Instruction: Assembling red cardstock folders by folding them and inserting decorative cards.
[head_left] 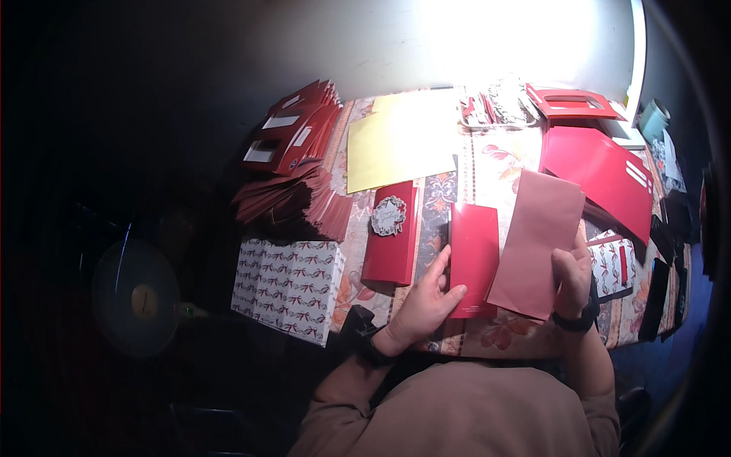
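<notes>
My left hand (426,306) grips a folded red card (474,255) by its lower left side, thumb on the front and fingers at the left edge. In my right hand (574,279) is a dull rose-coloured envelope (537,236), held at its right edge with the thumb on top. The envelope's lower left corner comes right up beside the card. To the left, another red card (388,263) lies on the table with a round, wreath-like white tag (389,216) on its front.
Stacked rose envelopes (293,202) and red boxes with cut-out windows (293,129) stand at the left, above a patterned white box (285,286). Yellow sheets (400,145) lie at the back. A tray of tags (499,107), red sheets (598,171) and a phone (653,298) are rightward.
</notes>
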Demonstrator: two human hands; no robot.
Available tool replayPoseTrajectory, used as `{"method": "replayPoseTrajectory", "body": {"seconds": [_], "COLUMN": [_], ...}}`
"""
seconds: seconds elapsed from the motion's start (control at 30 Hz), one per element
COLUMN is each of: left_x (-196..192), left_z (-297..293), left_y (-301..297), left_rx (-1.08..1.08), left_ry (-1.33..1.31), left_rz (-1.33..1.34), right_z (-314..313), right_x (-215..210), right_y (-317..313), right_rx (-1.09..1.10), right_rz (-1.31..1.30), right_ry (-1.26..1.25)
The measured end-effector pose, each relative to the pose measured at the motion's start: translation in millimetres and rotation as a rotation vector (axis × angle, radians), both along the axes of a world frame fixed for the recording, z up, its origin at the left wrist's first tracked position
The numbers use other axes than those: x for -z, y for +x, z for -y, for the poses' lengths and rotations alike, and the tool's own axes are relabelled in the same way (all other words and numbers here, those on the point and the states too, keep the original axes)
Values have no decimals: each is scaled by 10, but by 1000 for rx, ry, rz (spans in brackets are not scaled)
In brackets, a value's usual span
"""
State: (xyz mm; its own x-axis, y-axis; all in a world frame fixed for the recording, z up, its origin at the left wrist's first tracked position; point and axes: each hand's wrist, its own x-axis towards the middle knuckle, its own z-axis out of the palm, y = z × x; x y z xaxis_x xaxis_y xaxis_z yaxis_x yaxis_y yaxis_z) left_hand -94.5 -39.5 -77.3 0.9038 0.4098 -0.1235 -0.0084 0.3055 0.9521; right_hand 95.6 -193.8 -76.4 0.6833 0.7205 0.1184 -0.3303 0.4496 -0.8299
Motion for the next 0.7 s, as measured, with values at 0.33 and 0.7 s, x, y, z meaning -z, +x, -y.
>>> {"method": "replayPoseTrajectory", "body": {"seconds": [0.33, 0.7], "left_x": [-331, -204], "left_z": [-245, -524], "left_y": [-345, -637], "left_rx": [-402, -537], "left_ry": [1454, 832], "left_rz": [-492, -376], "right_z": [-26, -25], "right_x": [-10, -5], "right_y": [-5, -2], "right_rx": [9, -18], "right_rz": [3, -13], "right_ry": [-20, -7]}}
